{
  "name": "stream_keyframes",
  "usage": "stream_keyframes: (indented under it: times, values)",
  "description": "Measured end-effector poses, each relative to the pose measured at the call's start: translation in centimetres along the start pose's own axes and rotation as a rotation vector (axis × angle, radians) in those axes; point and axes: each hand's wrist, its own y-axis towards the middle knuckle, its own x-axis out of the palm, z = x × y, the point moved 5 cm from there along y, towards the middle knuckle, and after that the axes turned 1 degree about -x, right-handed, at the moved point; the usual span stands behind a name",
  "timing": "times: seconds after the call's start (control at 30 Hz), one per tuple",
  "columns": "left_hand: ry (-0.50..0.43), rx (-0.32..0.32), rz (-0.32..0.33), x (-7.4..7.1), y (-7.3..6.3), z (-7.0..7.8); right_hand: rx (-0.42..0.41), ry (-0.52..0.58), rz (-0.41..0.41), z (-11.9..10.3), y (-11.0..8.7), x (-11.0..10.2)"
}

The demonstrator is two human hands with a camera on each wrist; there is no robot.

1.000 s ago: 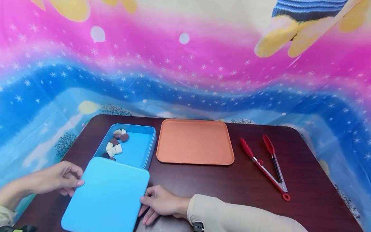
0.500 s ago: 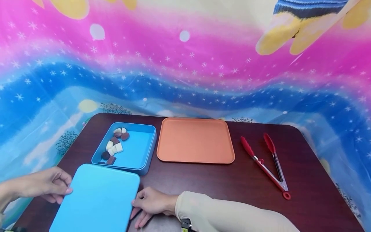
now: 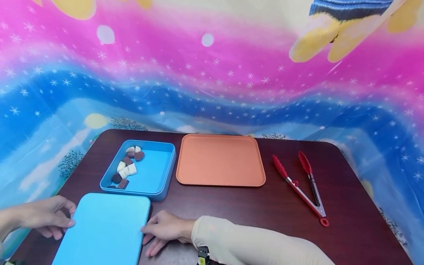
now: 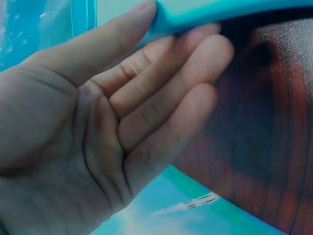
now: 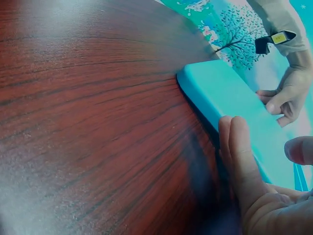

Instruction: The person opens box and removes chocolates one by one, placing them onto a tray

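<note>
A flat light-blue lid [image 3: 102, 228] lies low at the table's near left, in front of the matching box [image 3: 149, 165]. My left hand [image 3: 46, 217] pinches its left edge; in the left wrist view the thumb is on top of the lid [image 4: 220, 12] and the other fingers are loosely bent below. At the opposite edge my right hand [image 3: 167, 228] holds the lid, thumb over the top and fingers along the side, as the right wrist view shows. Several brown and white chocolate-like pieces [image 3: 131, 169] sit along the left side of the uncovered box.
Right of the box stands an orange tray [image 3: 220, 160] with nothing on it. Farther right, red-tipped tongs [image 3: 304, 197] lie spread on the dark wooden table [image 3: 232, 202]. A colourful printed cloth [image 3: 198, 73] hangs behind and around the table.
Both hands have drawn the lid toward the near left and lowered it. It overlapped the box's front before; now the whole box opening shows.
</note>
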Motion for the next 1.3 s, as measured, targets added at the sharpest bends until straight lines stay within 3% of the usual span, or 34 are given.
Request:
stream_keyframes:
  times: [0.17,0.37,0.67,1.0,1.3]
  values:
    - [-0.027,0.007,0.010,0.1,0.8,-0.3,-0.009,0.011,0.006,0.0,-0.3,-0.7]
    - [-0.117,0.036,-0.028,1.1,1.3,-0.3,-0.023,0.008,0.042,-0.4,-0.6,-1.7]
    - [-0.138,0.080,-0.041,1.7,1.8,0.2,-0.048,-0.007,0.117,-0.9,-0.7,-2.6]
    - [0.007,0.088,0.081,1.3,2.0,-0.1,-0.094,0.021,0.145,-0.8,-0.9,-2.9]
    - [0.131,0.008,0.322,-0.4,1.9,0.0,-0.129,-0.009,0.161,-0.7,-1.8,-4.4]
